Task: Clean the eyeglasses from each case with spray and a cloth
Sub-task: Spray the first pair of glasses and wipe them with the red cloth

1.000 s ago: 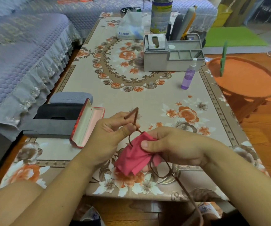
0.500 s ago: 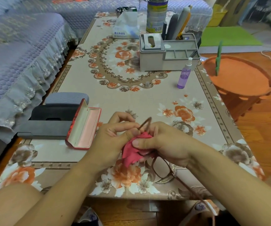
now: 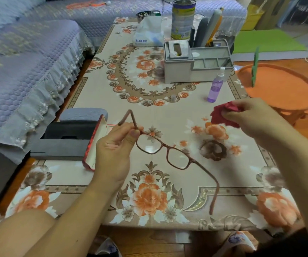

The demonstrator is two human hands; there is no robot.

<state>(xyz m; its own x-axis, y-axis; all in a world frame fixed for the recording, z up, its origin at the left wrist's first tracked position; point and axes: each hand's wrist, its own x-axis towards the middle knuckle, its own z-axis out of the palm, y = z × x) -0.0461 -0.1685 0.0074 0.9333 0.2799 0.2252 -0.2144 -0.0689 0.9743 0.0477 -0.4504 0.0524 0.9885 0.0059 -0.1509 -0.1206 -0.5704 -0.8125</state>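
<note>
Wiping step paused: left hand (image 3: 112, 154) pinching eyeglasses (image 3: 165, 151), right hand (image 3: 249, 117) gripping red cloth (image 3: 223, 115); next, probably casing them.

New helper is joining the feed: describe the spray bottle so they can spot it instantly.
On the floral table, find the grey organiser at the far end. The spray bottle stands just before its right corner: small, clear purple, with a white nozzle, the only purple item there.

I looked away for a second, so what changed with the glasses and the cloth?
The right hand lifted the red cloth off the lens and drew it away to the right. The left hand still pinches the eyeglasses, now uncovered. The spray bottle and open case stayed put.
</note>
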